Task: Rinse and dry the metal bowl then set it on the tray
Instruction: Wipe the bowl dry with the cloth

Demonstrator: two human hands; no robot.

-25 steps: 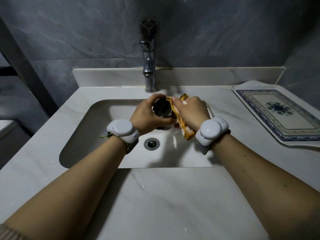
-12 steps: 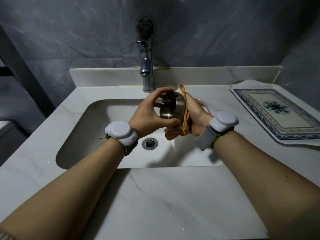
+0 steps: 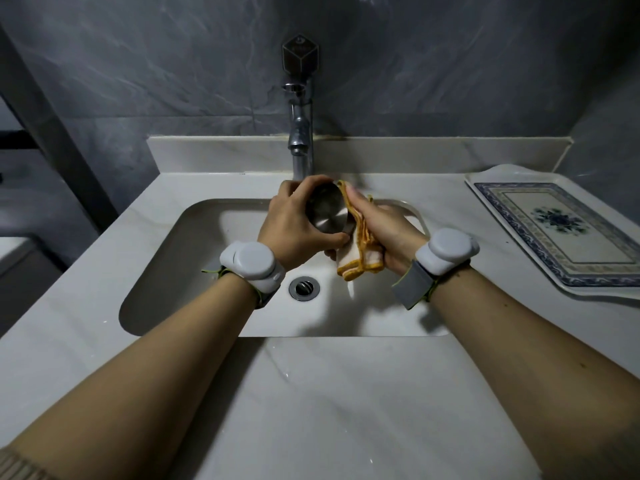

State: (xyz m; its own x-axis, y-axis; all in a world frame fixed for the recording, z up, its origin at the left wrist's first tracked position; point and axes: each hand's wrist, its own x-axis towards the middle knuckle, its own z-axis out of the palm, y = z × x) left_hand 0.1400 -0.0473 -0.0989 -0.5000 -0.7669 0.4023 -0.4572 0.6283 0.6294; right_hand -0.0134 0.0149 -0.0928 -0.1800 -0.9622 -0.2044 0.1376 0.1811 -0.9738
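Over the sink, my left hand (image 3: 294, 226) grips a small metal bowl (image 3: 327, 211) tipped on its side, its base facing me, fingers curled round its rim. My right hand (image 3: 384, 230) holds a white cloth with orange edging (image 3: 360, 251) and presses it against the bowl's right side; the bowl's inside is hidden. The cloth's loose end hangs down below the hands. The tray (image 3: 512, 174), white with a blue patterned border, lies on the counter at the right with nothing on it.
The chrome tap (image 3: 300, 147) stands just behind the hands; no water runs. The white basin (image 3: 194, 271) with its drain (image 3: 304, 287) lies below them. Marble counter (image 3: 329, 403) spreads in front, with a raised backsplash and dark wall tiles behind.
The bowl has been turned in my left hand and the cloth shifted around it; my right wrist has rolled so the cloth's end now hangs lower.
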